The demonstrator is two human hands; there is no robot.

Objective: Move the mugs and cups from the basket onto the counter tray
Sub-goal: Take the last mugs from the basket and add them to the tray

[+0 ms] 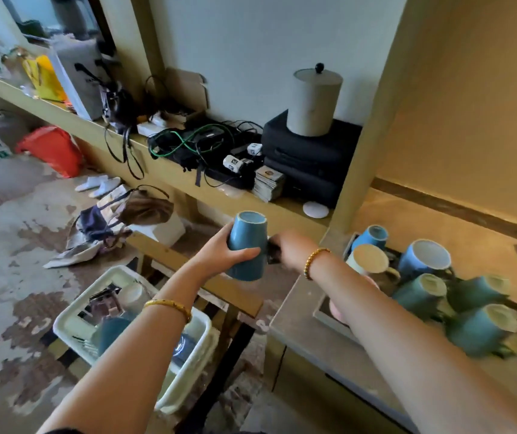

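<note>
A blue mug point(247, 242) is held bottom-up in the air between the basket and the counter. My left hand point(219, 253) wraps its body from the left. My right hand point(291, 250) closes on its dark handle from the right. The white plastic basket point(72, 311) sits low at the left, under my left forearm; a blue mug point(111, 335) and a pale cup point(131, 296) lie inside it. On the counter at the right, the dark-rimmed tray point(323, 313) holds several upturned mugs, such as a large blue one point(423, 258) and a cream one point(368, 260).
A wooden rail point(188, 261) runs between the basket and the counter. Behind it, a long shelf point(282, 205) carries tangled cables point(194, 145), black cases point(307, 158) and a grey lidded canister point(313, 101). Bags and cloth lie on the stained floor at the left.
</note>
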